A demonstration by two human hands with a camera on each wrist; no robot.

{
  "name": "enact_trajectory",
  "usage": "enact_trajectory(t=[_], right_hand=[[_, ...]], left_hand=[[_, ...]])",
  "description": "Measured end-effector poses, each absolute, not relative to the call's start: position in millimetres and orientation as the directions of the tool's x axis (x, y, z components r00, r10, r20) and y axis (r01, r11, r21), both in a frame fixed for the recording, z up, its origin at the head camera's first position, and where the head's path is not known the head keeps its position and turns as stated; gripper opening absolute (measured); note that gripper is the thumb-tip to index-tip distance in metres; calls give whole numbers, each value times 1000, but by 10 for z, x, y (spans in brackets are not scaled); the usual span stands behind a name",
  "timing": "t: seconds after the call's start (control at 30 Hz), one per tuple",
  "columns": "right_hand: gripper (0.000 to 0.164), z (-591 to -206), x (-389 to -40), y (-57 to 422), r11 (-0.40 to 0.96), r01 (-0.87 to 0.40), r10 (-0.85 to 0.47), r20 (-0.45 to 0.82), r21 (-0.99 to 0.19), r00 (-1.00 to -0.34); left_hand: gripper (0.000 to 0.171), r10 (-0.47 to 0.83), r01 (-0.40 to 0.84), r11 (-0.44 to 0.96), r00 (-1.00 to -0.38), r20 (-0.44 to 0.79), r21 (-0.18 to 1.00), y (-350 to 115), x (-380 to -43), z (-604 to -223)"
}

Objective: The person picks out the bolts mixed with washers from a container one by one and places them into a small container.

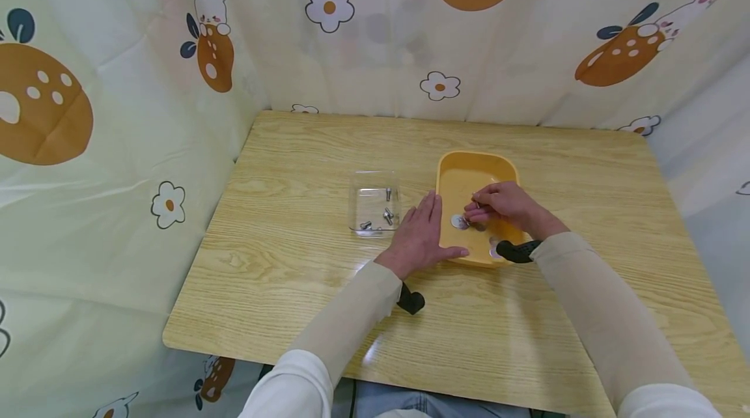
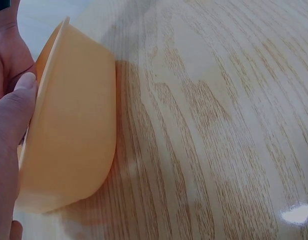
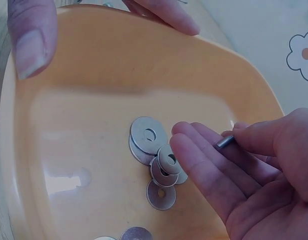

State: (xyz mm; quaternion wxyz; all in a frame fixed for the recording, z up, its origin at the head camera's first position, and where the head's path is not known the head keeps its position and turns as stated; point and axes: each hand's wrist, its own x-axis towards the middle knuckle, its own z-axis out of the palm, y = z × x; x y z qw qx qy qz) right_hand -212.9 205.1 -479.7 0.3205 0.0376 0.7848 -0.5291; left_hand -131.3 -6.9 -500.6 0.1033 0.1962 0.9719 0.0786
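An orange tray (image 1: pixel 469 167) stands on the table with several flat metal washers (image 3: pixel 148 135) inside, some overlapping. My left hand (image 1: pixel 418 236) rests on the tray's left rim, its fingers fairly straight along the edge. Its thumb (image 2: pixel 16 112) reaches over the near rim. Above the washers, my right hand (image 1: pixel 506 208) pinches a small metal piece (image 3: pixel 225 142) between thumb and forefinger. It looks like a screw shank; its far end is hidden by the fingers. The other right-hand fingers extend near the washers.
Left of the tray sits a clear plastic box (image 1: pixel 363 204) with several metal bolts (image 1: pixel 388 215) in it. The wooden table (image 1: pixel 281 209) meets a patterned curtain (image 1: pixel 375 53) at its back and left. A black wrist mount (image 1: pixel 518 250) overhangs the tray's right near corner.
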Motion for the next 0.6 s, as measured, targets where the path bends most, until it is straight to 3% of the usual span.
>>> enact_trajectory(t=[0.6], right_hand=[[45,-4679,-2124,1936,351,415,-333,-526,-839,-783]], left_hand=[[110,381,352,914,-916,-124,202,-278,-1382,-4889]])
